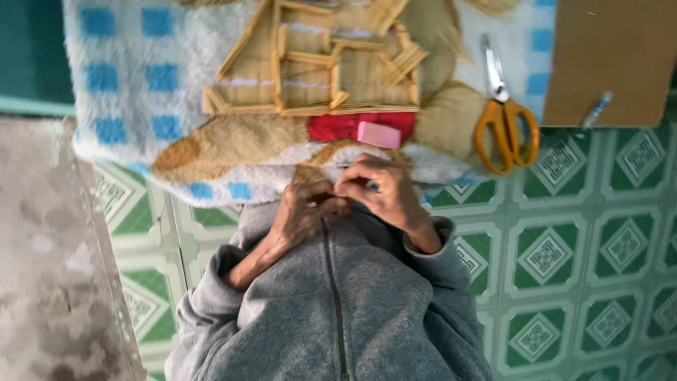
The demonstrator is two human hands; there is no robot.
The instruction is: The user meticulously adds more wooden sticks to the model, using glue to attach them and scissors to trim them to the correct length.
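Grey fleece jacket (331, 310), zipped, sleeves pushed up

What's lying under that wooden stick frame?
The wooden stick frame rests on a fluffy white-and-blue checked blanket with a tan figure on it. A pink block sits just beside the frame. Whatever blanket pattern lies directly beneath the sticks is covered.

Bare tiled floor (578, 261) right of my hands: open passage. Blanket (141, 85) ahead crowded: stick frame (317, 63) mid, pink block (379, 134) just beyond my fingers, scissors (504, 120) at right edge, cardboard (610, 60) at far right.
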